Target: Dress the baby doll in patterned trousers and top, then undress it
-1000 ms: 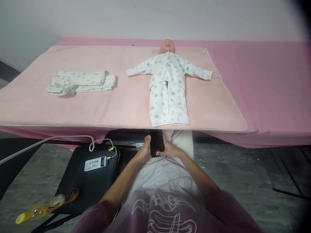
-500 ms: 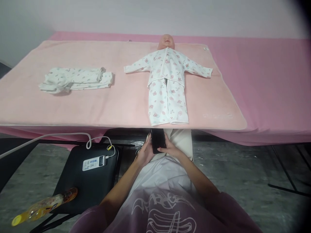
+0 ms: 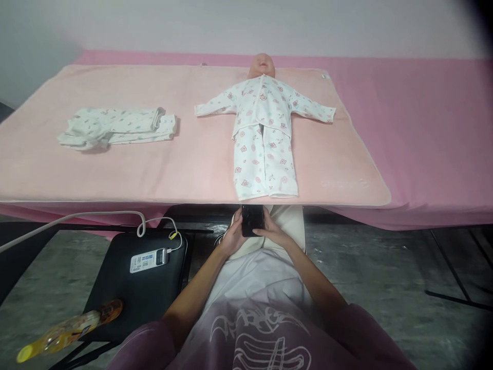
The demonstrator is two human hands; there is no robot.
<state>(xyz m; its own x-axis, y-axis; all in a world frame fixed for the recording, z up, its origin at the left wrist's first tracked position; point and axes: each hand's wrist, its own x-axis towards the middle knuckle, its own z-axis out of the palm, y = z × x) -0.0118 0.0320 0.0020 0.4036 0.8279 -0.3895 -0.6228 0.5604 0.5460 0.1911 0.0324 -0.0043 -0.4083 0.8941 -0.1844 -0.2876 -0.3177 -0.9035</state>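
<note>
A dark phone (image 3: pixel 252 220) is held over my lap, just below the table's front edge. My left hand (image 3: pixel 233 236) grips its left side, and my right hand (image 3: pixel 272 231) holds the right side with the thumb across the lower part. Beyond them a baby doll (image 3: pixel 262 67) lies face up on a peach mat (image 3: pixel 192 169). It wears a white patterned top (image 3: pixel 263 103) with both sleeves spread and white patterned trousers (image 3: pixel 248 159), whose cuffs lie near the table edge. Folded white patterned clothes (image 3: pixel 123 123) rest on the mat at the left.
A pink cloth (image 3: pixel 431 133) covers the table under the mat. At the lower left, a black stool (image 3: pixel 146 293) bears a white device (image 3: pixel 148 260) with a cable (image 3: pixel 92 213) and a yellow-capped bottle (image 3: pixel 65 331). Black metal legs (image 3: pixel 450 267) stand at the right.
The phone and both hands have shifted slightly up and to the right, and the phone's near end is higher in view. The doll and the clothes have not been handled.
</note>
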